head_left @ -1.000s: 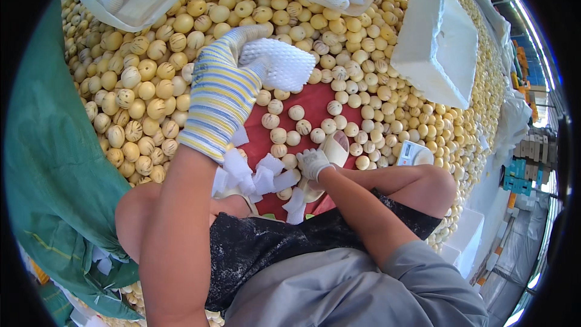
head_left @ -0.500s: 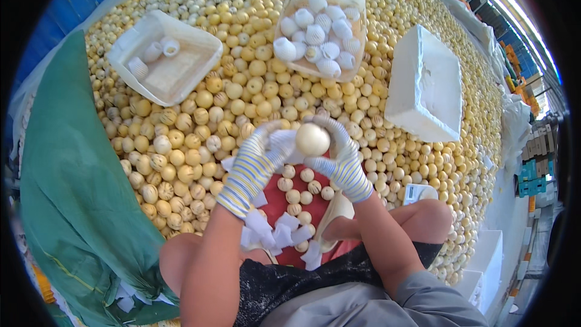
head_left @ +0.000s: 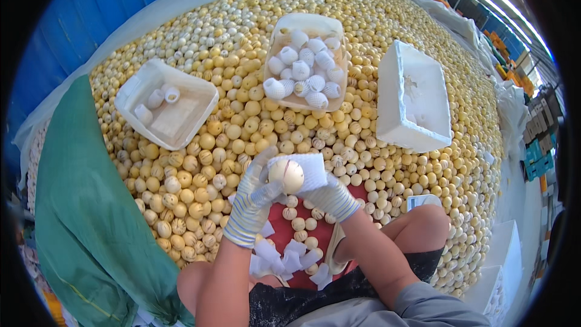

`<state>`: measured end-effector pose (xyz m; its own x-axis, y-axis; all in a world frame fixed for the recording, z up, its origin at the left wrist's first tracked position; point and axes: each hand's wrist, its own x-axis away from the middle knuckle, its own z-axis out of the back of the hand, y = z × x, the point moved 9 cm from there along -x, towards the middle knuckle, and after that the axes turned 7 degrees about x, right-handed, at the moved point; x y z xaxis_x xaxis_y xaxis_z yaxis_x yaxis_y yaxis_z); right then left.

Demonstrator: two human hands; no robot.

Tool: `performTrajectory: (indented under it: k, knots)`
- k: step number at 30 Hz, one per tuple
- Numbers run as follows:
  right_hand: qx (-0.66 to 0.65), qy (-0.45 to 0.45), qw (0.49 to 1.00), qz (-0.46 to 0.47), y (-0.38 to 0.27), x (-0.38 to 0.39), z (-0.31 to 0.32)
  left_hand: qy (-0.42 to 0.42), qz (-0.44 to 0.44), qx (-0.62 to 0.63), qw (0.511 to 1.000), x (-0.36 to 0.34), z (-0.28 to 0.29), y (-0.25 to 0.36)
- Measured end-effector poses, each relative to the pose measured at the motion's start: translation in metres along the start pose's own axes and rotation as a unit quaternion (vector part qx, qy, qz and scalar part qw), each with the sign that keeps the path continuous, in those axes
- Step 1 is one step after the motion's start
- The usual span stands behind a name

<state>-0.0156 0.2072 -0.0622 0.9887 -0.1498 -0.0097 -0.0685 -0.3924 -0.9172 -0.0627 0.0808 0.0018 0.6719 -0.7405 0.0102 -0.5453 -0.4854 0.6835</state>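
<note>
My left hand (head_left: 251, 197) is closed around a round, pale yellow pepino melon (head_left: 283, 175) with a dark streak. Directly beside it, my right hand (head_left: 333, 198) grips a white foam net sleeve (head_left: 311, 171), which overlaps the fruit's right side; the right fingertips are hidden behind the sleeve. Striped knit gloves cover both hands. Below them, several striped pepino melons (head_left: 298, 224) rest on a red surface (head_left: 278, 215) between my legs, with a heap of loose white sleeves (head_left: 275, 260) next to them.
Pepino melons (head_left: 242, 109) spread all around. Ahead stand a tub (head_left: 308, 22) of sleeved fruit, another tub (head_left: 175, 128) with a few sleeved pieces, and a white foam box (head_left: 392, 97). Green fabric (head_left: 85, 206) drapes at left. A small scale (head_left: 422, 201) sits by my right knee.
The pepino melon has gone from between both hands to my left hand, moving left. My right hand now grips the foam sleeve, earlier by my left hand. The whole view has shifted upward.
</note>
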Motion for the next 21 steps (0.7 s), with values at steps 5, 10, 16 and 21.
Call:
performTrajectory:
  k: [5, 10, 16, 21]
  knots:
    - [0.024, 0.039, 0.999, -0.003, -0.015, -0.002, -0.029, 0.007, 0.016, -0.064, 0.998, 0.000, 0.006, -0.007]
    - [0.260, 0.172, 0.950, 0.016, -0.030, 0.003, 0.015, 0.087, -0.053, -0.364, 0.926, -0.005, 0.032, 0.001]
    - [0.356, -0.004, 0.921, 0.157, -0.060, -0.009, -0.091, 0.232, -0.056, -0.330, 0.914, -0.007, 0.089, 0.020]
    - [0.484, -0.065, 0.864, 0.123, -0.001, -0.030, -0.083, 0.249, 0.053, -0.548, 0.797, 0.008, 0.102, 0.014]
